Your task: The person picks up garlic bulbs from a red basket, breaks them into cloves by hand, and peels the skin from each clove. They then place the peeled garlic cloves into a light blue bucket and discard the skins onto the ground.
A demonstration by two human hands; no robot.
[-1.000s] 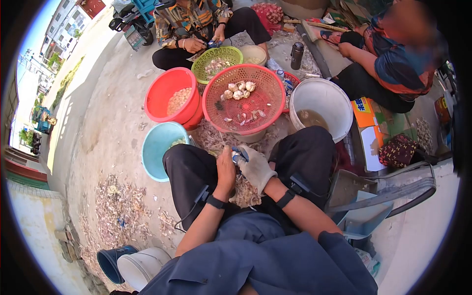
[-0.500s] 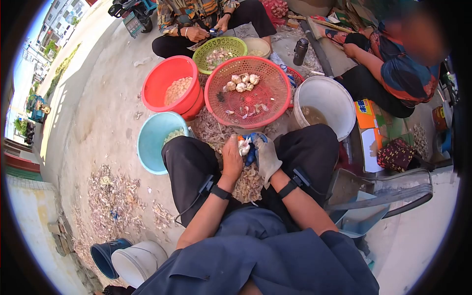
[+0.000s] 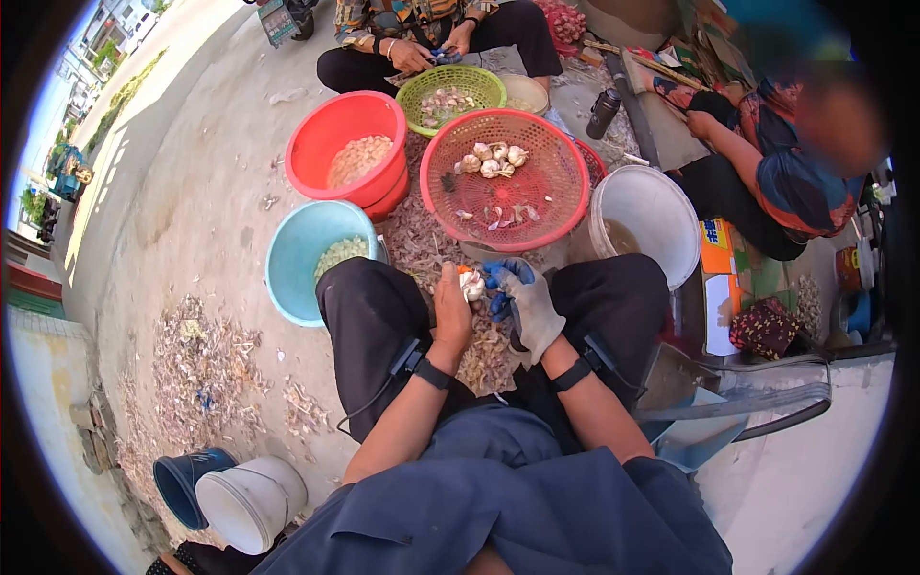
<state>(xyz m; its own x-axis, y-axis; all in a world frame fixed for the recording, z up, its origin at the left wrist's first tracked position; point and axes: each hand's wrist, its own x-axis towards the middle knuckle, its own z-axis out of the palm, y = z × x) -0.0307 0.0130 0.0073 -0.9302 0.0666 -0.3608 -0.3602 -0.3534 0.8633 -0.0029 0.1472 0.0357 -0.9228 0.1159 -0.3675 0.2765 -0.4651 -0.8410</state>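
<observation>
Between my knees, my bare left hand (image 3: 453, 311) is closed around a white garlic bulb (image 3: 471, 285). A small orange thing shows at the top of that grip; what it is I cannot make out. My right hand (image 3: 530, 305) wears a grey glove with blue fingers and sits just right of the bulb. Its fingers are curled, and anything in them is hidden. Garlic skins (image 3: 487, 359) lie heaped below my hands. In front of my knees, a red plastic colander (image 3: 561, 206) holds several garlic bulbs (image 3: 492, 159) and a few loose bits.
Left stand a blue-green basin (image 3: 287, 287) with peeled cloves and a red basin (image 3: 311, 144) with cloves. A white bucket (image 3: 661, 216) stands right. Beyond are a green basket (image 3: 494, 86), a dark bottle (image 3: 603, 113) and two seated people. Skins (image 3: 206, 374) litter the ground.
My gloved right hand has shifted slightly away from the garlic bulb, its fingers lifted more apart from it. My left hand keeps holding the bulb. The view has tilted a little.
</observation>
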